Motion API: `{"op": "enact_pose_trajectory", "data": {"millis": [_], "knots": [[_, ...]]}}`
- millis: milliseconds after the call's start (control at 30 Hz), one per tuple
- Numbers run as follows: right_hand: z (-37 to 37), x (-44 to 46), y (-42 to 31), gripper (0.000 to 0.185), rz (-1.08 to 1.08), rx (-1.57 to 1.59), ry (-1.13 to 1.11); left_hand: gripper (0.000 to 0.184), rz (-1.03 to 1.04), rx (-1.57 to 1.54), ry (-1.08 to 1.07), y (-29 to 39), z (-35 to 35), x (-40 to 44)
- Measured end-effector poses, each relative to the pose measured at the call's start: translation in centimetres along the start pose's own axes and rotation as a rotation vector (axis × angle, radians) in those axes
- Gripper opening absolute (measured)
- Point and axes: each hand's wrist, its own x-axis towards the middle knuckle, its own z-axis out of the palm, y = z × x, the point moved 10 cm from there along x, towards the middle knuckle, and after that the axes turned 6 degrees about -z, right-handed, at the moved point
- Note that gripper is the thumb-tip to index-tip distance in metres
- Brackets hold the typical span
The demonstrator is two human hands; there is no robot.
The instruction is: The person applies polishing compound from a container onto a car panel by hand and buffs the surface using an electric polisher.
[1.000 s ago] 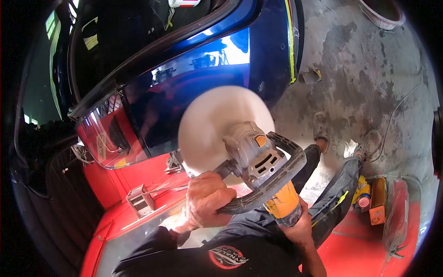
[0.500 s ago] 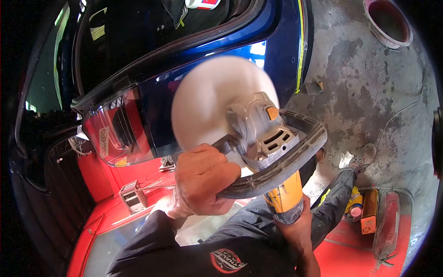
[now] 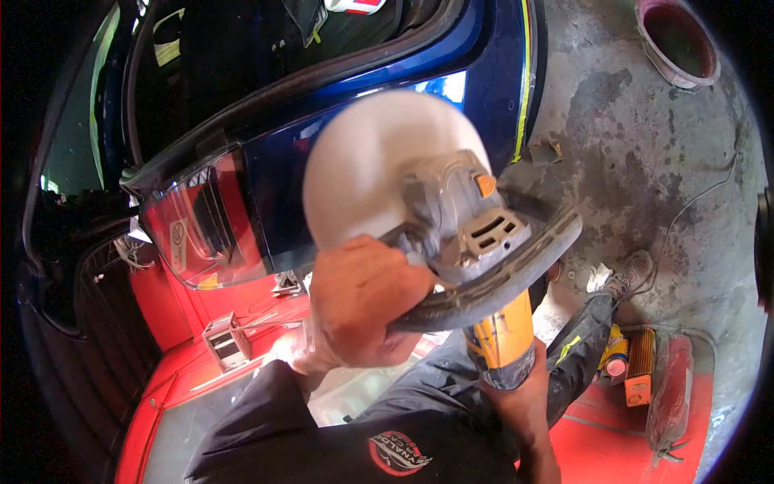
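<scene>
A polisher (image 3: 506,329) with an orange body and a grey metal head is held up against the dark blue car panel (image 3: 278,189). Its round white pad (image 3: 379,153) is smeared as if spinning and covers part of the panel; contact cannot be made out. Fingers of my left hand (image 3: 367,294) are wrapped round the left end of the curved black front handle (image 3: 492,298). Lower down, my right hand (image 3: 520,395) grips the rear of the orange body, its fingers partly hidden. Left of the pad is the car's red tail light (image 3: 205,222).
Yellow-green tape (image 3: 522,121) runs along the panel's edge. A tub (image 3: 681,44) of dark liquid stands on the stained floor (image 3: 617,145). Near my shoe (image 3: 627,274) lie a cable (image 3: 681,214), an orange box (image 3: 639,367) and bottles (image 3: 616,365). A small box-shaped unit (image 3: 227,340) sits at left.
The polisher's head and handle have shifted slightly right, and the front handle has tipped a little. My left hand has moved right with it. Both hands keep their hold.
</scene>
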Motion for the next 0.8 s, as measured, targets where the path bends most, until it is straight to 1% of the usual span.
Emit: {"op": "enact_pose_trajectory", "data": {"millis": [67,167,267,367,400,467,533,600,633,700,800], "knots": [[-0.4,0.4,-1.0,0.087,-0.063,-0.042,-0.002,0.023,0.024,0.007,0.059,0.0,-0.4,0.9],[-0.9,0.3,-1.7,0.088,-0.052,-0.098,0.016,0.023,0.023,0.016,0.062,-0.1,-0.6,0.7],[-0.8,-0.7,0.4,0.085,0.001,0.016,0.006,0.022,-0.017,-0.055,0.004,-0.2,0.2,-0.8],[-0.7,-1.6,0.3,0.084,0.036,-0.037,-0.009,0.021,-0.048,-0.099,-0.026,-0.3,0.5,-1.4],[-0.8,-1.7,-0.1,0.085,0.015,-0.051,-0.005,0.021,-0.057,-0.083,-0.042,-0.3,0.5,-1.1],[-1.0,-1.3,-1.0,0.087,-0.035,-0.081,0.0,0.022,-0.025,-0.059,0.002,-0.2,0.0,0.0],[-1.6,-0.4,-2.3,0.084,-0.086,-0.087,0.04,0.022,-0.002,-0.006,0.051,0.0,-0.7,1.4],[-1.9,0.3,-4.1,0.084,-0.121,-0.053,0.082,0.026,0.031,-0.031,0.074,-0.2,-0.7,2.3],[-2.0,0.2,-4.0,0.083,-0.126,-0.051,0.087,0.028,0.048,-0.045,0.085,-0.2,-0.7,2.5],[-2.4,0.2,-3.3,0.082,-0.138,-0.045,0.095,0.026,0.033,-0.073,0.082,-0.3,-0.5,2.2],[-2.1,-1.0,-0.8,0.084,-0.05,-0.031,0.064,0.022,-0.023,-0.077,0.012,-0.5,0.4,0.0]]}}
